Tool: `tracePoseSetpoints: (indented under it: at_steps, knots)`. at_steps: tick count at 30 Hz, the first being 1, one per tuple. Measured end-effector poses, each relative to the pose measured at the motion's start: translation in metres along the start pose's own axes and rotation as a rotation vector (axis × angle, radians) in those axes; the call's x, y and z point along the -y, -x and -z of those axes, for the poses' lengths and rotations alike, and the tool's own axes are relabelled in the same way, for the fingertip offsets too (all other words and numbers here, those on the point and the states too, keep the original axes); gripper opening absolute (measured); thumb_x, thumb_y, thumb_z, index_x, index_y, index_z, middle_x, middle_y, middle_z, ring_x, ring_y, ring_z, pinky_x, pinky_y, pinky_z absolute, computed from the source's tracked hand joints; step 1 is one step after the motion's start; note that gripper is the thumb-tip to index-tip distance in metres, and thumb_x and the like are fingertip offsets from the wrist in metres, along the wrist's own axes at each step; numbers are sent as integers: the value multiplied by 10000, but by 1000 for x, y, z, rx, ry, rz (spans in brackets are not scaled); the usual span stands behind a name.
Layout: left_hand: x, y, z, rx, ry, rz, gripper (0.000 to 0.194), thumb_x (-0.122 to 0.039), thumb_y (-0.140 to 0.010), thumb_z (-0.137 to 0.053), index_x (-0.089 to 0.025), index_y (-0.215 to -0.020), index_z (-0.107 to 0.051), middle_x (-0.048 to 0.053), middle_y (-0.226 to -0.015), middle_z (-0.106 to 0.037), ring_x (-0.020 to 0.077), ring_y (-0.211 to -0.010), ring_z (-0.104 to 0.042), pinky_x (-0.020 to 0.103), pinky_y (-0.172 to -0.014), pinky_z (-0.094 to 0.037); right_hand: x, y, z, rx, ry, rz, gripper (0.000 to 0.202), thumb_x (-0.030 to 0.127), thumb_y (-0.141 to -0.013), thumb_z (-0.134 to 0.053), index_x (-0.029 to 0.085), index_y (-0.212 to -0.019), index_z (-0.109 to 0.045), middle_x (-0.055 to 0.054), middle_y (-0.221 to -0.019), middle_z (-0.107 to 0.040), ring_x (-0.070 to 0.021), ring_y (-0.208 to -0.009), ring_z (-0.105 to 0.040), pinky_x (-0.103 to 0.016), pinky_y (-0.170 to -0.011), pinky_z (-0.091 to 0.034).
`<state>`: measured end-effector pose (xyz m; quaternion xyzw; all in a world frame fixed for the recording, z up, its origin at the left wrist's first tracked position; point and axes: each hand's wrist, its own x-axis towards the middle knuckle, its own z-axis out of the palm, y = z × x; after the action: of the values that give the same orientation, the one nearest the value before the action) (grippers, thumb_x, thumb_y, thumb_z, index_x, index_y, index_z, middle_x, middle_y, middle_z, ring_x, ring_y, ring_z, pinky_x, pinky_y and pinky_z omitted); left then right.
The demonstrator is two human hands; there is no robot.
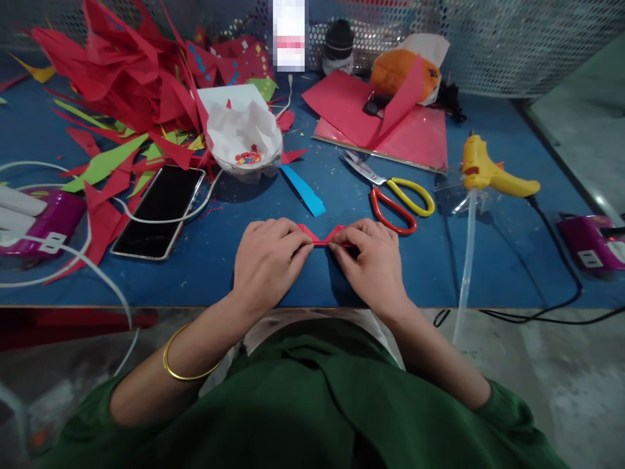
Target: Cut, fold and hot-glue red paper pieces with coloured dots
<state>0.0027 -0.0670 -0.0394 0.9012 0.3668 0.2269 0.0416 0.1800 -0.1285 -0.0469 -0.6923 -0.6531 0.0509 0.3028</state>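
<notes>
Between my two hands lies a small piece of folded red paper point(320, 243) near the front of the blue table. My left hand point(269, 260) pinches its left part, thumb and fingers pressed together. On the right part, my right hand point(371, 264) pinches in the same way. Both hands cover much of the paper, so its full shape is hidden. Just beyond it lies a blue paper strip point(303, 190). Scissors point(383, 182) with one red and one yellow handle rest beyond my right hand, blades pointing away to the left.
A yellow glue gun point(488, 170) stands at right, its clear stick hanging past the edge. To the left are a phone point(159, 212), white cables and a heap of red paper scraps point(131, 78). A paper-lined bowl point(244, 130) and red sheets point(410, 130) sit farther back.
</notes>
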Motion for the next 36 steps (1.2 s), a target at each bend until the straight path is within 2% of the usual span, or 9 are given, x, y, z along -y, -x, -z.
tracePoseSetpoints:
  at_steps: [9, 19, 24, 28, 32, 36]
  knots:
    - [-2, -3, 0, -14, 46, 97, 155, -289, -917, -615, -234, -813, -716, 27, -855, -729, 225, -815, -629, 408, -762, -424, 3, -1, -2, -4, 5, -55, 74, 256, -872, -654, 241, -809, -691, -14, -879, -650, -217, -863, -582, -380, -786, -363]
    - [0, -2, -1, -18, 7, 74, 192, -304, -937, -589, -232, -817, -720, 33, -852, -731, 221, -802, -629, 397, -751, -424, 2, 1, -3, -31, 42, -11, 90, 263, -892, -632, 239, -822, -685, -19, -884, -663, -220, -866, -587, -381, -793, -364]
    - [1, 7, 2, -31, -38, -64, 190, -288, -956, -573, -225, -893, -741, 37, -917, -750, 223, -836, -647, 383, -717, -436, -1, 9, 3, -43, 39, 111, 101, 235, -922, -631, 255, -882, -722, 9, -918, -737, -185, -877, -631, -377, -866, -378]
    - [0, 12, 5, -19, -114, -186, 233, -261, -978, -524, -180, -942, -739, 53, -941, -752, 232, -842, -651, 378, -696, -452, -1, 15, 5, -83, 232, 266, 143, 228, -954, -589, 234, -944, -731, -9, -936, -757, -190, -849, -637, -393, -961, -356]
    - [0, 9, 6, 0, -109, -169, 231, -265, -975, -533, -183, -906, -737, 58, -934, -751, 228, -834, -654, 367, -689, -454, 1, 12, 6, -71, 413, 362, 199, 172, -968, -535, 217, -941, -726, -16, -903, -749, -180, -806, -624, -388, -1012, -328]
    - [4, 3, 5, 32, -71, -126, 200, -282, -960, -566, -192, -901, -734, 61, -937, -745, 228, -825, -645, 360, -673, -440, -1, 6, 3, -39, 448, 393, 216, 129, -961, -518, 186, -931, -724, -31, -883, -735, -181, -775, -605, -392, -1013, -320]
